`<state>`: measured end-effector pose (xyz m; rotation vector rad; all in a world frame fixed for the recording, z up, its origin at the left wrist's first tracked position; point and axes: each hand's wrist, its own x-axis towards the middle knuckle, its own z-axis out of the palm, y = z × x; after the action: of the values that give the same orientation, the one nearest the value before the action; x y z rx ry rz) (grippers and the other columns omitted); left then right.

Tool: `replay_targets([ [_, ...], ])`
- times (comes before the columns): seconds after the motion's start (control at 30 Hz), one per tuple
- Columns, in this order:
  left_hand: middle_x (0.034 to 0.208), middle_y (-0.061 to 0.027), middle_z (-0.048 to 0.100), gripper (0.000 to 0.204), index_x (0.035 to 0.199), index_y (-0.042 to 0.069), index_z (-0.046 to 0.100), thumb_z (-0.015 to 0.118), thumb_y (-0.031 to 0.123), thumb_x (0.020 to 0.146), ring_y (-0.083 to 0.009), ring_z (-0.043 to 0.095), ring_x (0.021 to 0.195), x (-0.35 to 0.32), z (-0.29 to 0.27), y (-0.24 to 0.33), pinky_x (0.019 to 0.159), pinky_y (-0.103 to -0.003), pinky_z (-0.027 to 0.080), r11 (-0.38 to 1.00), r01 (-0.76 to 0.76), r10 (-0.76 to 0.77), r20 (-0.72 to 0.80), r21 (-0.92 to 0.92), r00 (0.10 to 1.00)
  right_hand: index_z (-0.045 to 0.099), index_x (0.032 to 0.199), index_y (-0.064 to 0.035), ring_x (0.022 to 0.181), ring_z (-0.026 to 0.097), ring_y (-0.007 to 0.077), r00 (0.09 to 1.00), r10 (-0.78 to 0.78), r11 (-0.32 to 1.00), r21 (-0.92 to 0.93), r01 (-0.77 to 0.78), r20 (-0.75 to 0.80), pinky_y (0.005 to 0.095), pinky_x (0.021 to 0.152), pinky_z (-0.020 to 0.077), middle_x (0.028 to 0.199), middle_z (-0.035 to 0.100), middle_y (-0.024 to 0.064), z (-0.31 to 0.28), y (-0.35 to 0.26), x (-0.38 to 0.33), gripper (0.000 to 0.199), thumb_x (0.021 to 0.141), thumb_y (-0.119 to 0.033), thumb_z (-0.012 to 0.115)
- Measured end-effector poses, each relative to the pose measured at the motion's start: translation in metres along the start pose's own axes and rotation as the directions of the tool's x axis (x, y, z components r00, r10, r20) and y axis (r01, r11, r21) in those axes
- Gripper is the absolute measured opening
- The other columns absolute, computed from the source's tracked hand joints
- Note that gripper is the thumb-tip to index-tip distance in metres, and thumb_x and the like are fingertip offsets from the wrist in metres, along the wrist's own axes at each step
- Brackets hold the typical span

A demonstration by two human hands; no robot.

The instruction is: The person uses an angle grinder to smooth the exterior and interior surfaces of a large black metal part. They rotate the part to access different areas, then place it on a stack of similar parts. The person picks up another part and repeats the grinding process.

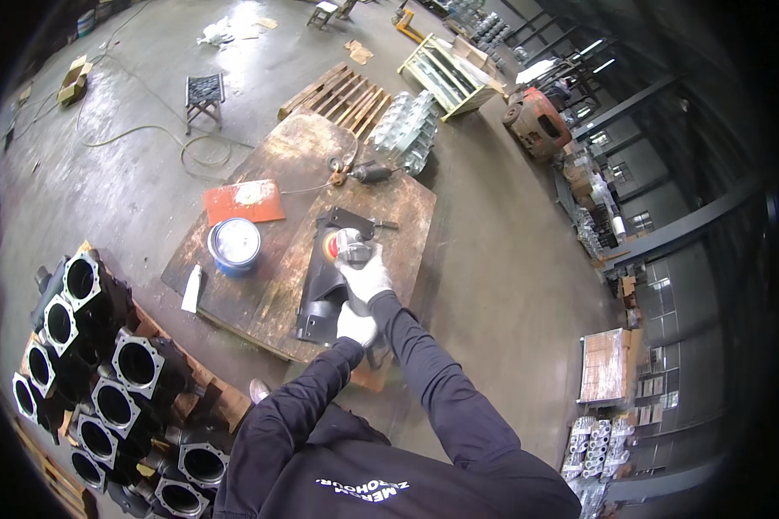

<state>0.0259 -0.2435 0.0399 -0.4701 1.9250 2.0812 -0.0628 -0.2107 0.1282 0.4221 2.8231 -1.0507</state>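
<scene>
Your right hand, in a white glove, is closed around the grinder near the centre of the frame. Its red disc faces left, over the upper half of the black part; whether the two touch, you cannot tell from here. The part lies on the wooden table, slanting from upper right to lower left, just left of your hands. Your left hand, also gloved, is below the right one, beside the part's lower end; its fingers are hidden, so whether it grips anything cannot be told.

Left of the part you have a blue tin, with an orange sheet just above it and a white tube to its lower left. A second tool lies near the table's top right edge. Black castings with pale flanges fill the lower left of the frame, and a stool stands at upper left.
</scene>
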Motion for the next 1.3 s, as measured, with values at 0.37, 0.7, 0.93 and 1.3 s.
replay_targets([
  [0.37, 0.118, -0.0345, 0.062, 0.074, 0.135, -0.009, 0.041, 0.065, 0.027, 0.075, -0.0434, 0.062, 0.113, -0.038, 0.007, 0.070, 0.099, -0.043, 0.049, 0.996, 0.043, -0.060, 0.225, 0.078, 0.972, 0.038, 0.135, -0.0001, 0.120, 0.057, 0.0318, 0.957, -0.087, 0.996, -0.011, 0.087, -0.275, 0.0419, 0.102, 0.0460, 0.128, 0.057, 0.0236, -0.057, 0.004, -0.012, 0.084, 0.075, -0.035, 0.087],
  [0.7, 0.115, -0.0335, 0.063, 0.070, 0.135, -0.007, 0.040, 0.064, 0.022, 0.075, -0.0448, 0.063, 0.109, -0.058, 0.009, 0.074, 0.096, -0.045, 0.049, 0.995, 0.095, -0.094, 0.230, 0.005, 0.969, 0.040, 0.134, 0.0013, 0.118, 0.056, 0.0271, 0.964, -0.121, 0.991, 0.023, 0.130, -0.236, 0.0388, 0.102, 0.0452, 0.129, 0.055, 0.0218, -0.060, 0.015, -0.019, 0.080, 0.079, -0.033, 0.085],
  [0.93, 0.116, -0.0319, 0.062, 0.058, 0.125, -0.006, 0.048, 0.065, 0.023, 0.077, -0.0445, 0.060, 0.113, -0.046, 0.006, 0.018, 0.097, -0.045, 0.048, 0.998, 0.053, -0.053, -0.005, -0.044, 0.999, 0.033, 0.141, 0.0040, 0.121, 0.059, 0.0368, 0.989, -0.139, 0.987, -0.087, 0.135, -0.045, 0.0432, 0.101, 0.0472, 0.131, 0.057, 0.0282, -0.014, 0.012, -0.024, 0.096, 0.075, -0.044, 0.084],
  [1.3, 0.117, -0.0172, 0.063, 0.056, 0.123, -0.004, 0.049, 0.077, 0.021, 0.082, -0.0250, 0.062, 0.110, -0.064, 0.008, -0.021, 0.094, -0.035, 0.049, 0.991, -0.004, 0.009, 0.039, -0.132, 0.999, 0.035, 0.141, -0.0117, 0.119, 0.060, 0.0424, 1.000, 0.014, 0.999, -0.039, -0.013, 0.011, 0.0475, 0.100, 0.0472, 0.128, 0.060, 0.0271, -0.011, 0.021, -0.060, 0.088, 0.076, -0.046, 0.081],
])
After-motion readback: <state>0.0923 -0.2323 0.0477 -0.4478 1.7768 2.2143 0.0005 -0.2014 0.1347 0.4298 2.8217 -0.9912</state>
